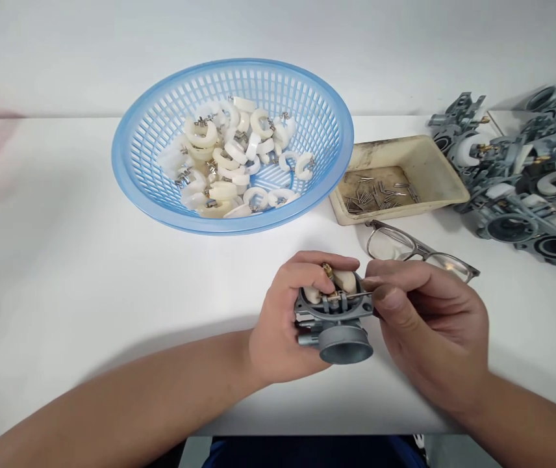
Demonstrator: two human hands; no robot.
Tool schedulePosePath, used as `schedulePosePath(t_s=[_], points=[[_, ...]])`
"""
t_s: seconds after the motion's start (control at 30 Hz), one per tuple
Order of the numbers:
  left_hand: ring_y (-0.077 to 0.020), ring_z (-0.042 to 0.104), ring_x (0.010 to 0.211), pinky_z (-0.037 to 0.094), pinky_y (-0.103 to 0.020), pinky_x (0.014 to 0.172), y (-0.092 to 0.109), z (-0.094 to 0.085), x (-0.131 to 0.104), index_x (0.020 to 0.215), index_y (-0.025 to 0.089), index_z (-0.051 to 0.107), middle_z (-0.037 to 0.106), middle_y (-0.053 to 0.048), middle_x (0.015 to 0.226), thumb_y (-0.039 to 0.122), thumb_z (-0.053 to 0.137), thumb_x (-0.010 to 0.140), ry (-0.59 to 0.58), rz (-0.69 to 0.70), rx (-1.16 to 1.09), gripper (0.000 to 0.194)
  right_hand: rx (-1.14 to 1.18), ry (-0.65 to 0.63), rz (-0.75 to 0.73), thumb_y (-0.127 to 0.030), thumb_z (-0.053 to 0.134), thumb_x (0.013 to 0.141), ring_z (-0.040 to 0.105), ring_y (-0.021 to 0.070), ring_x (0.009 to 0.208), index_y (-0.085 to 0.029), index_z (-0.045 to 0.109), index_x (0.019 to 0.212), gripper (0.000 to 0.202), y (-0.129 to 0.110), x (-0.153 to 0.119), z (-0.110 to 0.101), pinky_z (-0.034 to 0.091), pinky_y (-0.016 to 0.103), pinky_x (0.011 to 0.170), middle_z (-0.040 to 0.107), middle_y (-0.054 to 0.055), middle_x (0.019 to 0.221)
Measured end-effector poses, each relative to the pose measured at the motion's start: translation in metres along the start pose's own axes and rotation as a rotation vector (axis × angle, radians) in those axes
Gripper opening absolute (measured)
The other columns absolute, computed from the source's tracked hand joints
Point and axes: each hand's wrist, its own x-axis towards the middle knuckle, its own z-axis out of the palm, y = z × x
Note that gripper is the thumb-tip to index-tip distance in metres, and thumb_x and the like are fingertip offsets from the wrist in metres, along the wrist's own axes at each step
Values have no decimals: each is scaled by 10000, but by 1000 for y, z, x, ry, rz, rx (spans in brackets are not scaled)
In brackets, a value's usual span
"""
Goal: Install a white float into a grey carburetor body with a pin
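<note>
White tabletop, and just above its near edge sits the grey carburetor body (pixel 337 320), clamped in the left hand (pixel 282 325), a white float (pixel 345 281) already seated on top. The right hand (pixel 429 325) pinches a thin pin (pixel 356 295) at the hinge, seemingly part-way in. Behind lie the glasses (pixel 417 250), pin tray (pixel 399 179), blue basket (pixel 232 146) of floats and, at far right, a pile of carburetors (pixel 526 182).

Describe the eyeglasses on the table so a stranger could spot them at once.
Start at the big blue basket of white plastic pieces. Right of it sits a stained beige tray of small metal pins. The eyeglasses lie on the white table just in front of that tray, behind the right hand: thin metal frames with clear lenses, the only see-through thing there.
</note>
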Motion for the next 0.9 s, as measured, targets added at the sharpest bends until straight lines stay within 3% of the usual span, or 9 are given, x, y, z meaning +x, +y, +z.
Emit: schedulePosePath(t_s=[0.17,0.37,0.63,0.9], points=[[-233,687,1201,654,-373,941,1,0,2,1149,263,487,638,-77,1304,142,877,756,16,-10,38,567,-87,40,-6,-304,777,945,507,121,520,-343,827,911,72,0,-2,2,487,269,523,582,-25,576],[-239,692,1194,659,-373,931,0,2,0,1166,268,500,638,-81,1318,108,881,733,16,16,26,599,-56,57,16,-307,743,969,544,125,508,-320,796,881,104,0,-4,7,510,263,500,622,-20,588],[-255,688,1212,645,-414,960,1,-1,-3,1158,261,503,632,-83,1320,202,898,755,12,14,39,567,-74,24,43,-318,767,949,546,98,478,-241,732,779,189,-6,-1,7,497,214,443,641,-26,578],[-249,682,1221,646,-382,962,-1,-2,-3,1180,249,509,634,-84,1329,121,901,720,8,28,37,618,11,14,85,-312,749,962,556,109,518,-263,754,818,152,-2,-5,5,509,223,482,663,-12,606]])
